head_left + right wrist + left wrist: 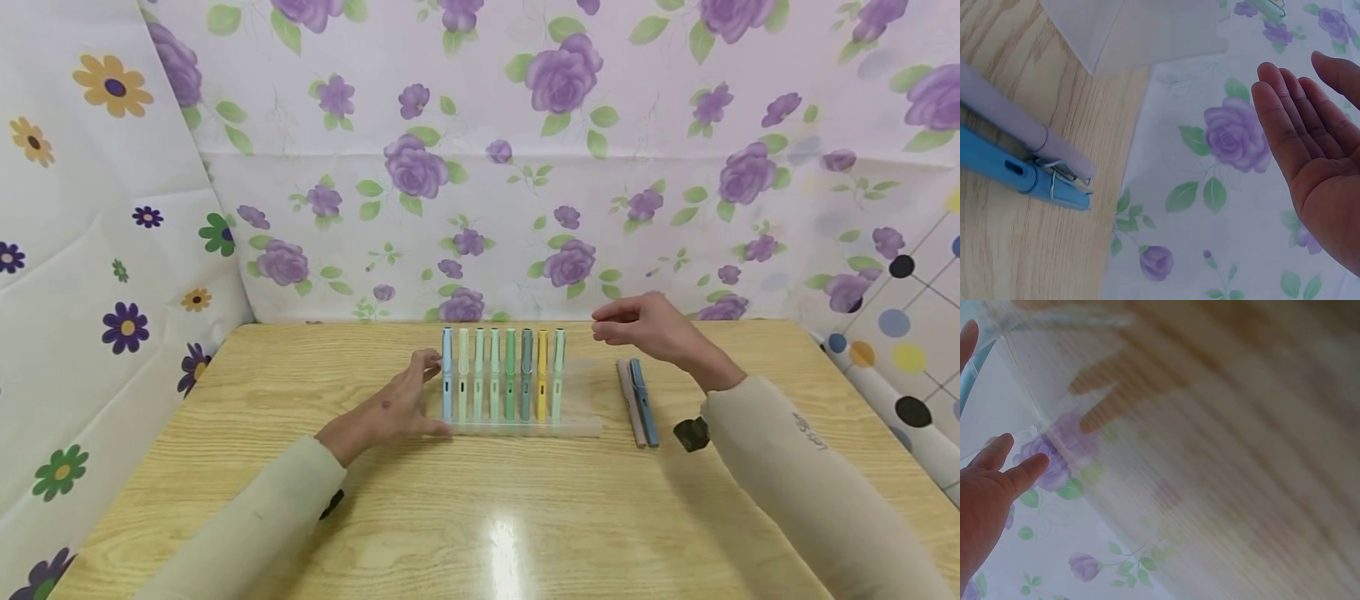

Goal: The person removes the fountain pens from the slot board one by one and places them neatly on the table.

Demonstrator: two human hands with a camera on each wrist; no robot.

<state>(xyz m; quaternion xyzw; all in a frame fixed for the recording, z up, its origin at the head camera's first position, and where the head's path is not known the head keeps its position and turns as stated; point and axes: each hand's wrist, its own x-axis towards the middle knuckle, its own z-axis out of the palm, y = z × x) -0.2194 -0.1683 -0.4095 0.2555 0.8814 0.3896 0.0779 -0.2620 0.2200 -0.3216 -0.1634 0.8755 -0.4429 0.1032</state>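
Observation:
A clear plastic pen stand (585,392) holds a row of several upright capped pens, among them a light blue pen (447,375) at the left end, a green pen (511,375), a yellow pen (542,375) and a pale green pen (558,375) at the right end. My left hand (401,404) holds the stand's left end, thumb at the front ledge and fingers toward the back. Bare and holding nothing, my right hand (648,329) is raised past the stand's right end, its fingers extended (1291,119).
On the wooden table (420,517), a pinkish-grey pen (632,404) and a blue pen (644,404) lie side by side right of the stand. A flowered cloth (487,208) hangs behind the table. Patterned sheets stand at both sides.

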